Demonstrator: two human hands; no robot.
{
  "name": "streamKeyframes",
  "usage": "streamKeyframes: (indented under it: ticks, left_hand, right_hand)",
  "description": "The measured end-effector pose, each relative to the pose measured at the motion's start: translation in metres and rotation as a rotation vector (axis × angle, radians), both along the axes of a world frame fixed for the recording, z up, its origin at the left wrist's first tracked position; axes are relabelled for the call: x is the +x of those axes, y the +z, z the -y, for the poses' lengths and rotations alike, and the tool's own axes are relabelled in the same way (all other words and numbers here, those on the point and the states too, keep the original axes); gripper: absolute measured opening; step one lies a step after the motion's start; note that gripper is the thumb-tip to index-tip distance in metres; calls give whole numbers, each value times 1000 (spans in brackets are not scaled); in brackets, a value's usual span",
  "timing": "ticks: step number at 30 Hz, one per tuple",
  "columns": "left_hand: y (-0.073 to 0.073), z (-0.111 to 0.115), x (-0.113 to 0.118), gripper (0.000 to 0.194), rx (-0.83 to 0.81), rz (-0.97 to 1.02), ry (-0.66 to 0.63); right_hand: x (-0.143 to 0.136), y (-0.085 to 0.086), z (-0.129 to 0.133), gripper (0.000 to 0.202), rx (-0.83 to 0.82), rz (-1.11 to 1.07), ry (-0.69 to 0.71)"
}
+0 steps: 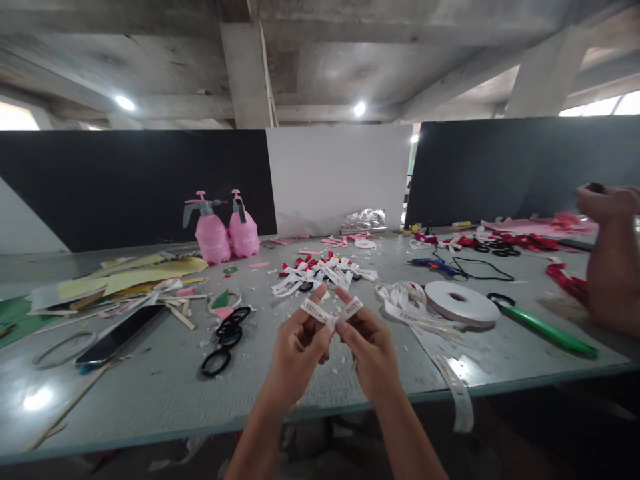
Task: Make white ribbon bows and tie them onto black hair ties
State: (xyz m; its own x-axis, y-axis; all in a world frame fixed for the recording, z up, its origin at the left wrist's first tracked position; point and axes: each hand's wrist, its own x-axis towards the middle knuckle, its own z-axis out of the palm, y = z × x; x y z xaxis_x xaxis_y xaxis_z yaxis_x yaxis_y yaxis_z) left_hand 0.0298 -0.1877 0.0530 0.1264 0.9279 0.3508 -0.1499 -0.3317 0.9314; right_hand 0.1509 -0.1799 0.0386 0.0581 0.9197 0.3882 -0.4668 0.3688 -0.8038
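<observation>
Between my two hands I hold a short white printed ribbon (316, 311), pinched near its middle with its ends spread over the fingers. My left hand (303, 340) grips the left part between thumb and fingers. The right part is pinched by my right hand (367, 340), close beside the left. Behind the hands lies a pile of white and red ribbon bows (325, 270). Loose white printed ribbon (405, 300) and a white ribbon roll (460, 303) lie to the right. Several black hair ties (233, 330) rest to the left.
Two pink spray bottles (213, 237) stand at the back left. A phone (120, 337) and yellow paper (150, 275) lie left. A blue glue gun (435, 267), its cord and a green roll (550, 330) are right. Another person's arm (613, 267) reaches in at the right edge.
</observation>
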Motion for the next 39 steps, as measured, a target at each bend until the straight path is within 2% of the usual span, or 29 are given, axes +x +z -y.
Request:
streamKeyframes:
  ticks: [6, 12, 18, 24, 26, 31, 39]
  left_hand:
    - [1, 8, 3, 71, -45, 225, -49]
    - [-3, 13, 9, 66, -43, 384, -95]
    - [-1, 18, 6, 89, -37, 294, -126]
    - [-6, 15, -5, 97, -61, 318, -411]
    - [-8, 15, -6, 96, -51, 340, -451]
    - [-6, 21, -1, 84, 3, 482, -408]
    - [1, 31, 4, 69, -62, 775, -437]
  right_hand:
    - [-3, 2, 9, 67, -79, -242, 196]
    - [-6, 4, 20, 76, -128, -387, 286]
    - [1, 7, 16, 72, -129, -182, 360]
    - [1, 2, 15, 74, -70, -26, 389]
    - [1, -1, 16, 76, -64, -29, 378]
    - [-1, -3, 20, 78, -106, -211, 335]
    - [-5, 1, 23, 76, -134, -324, 383]
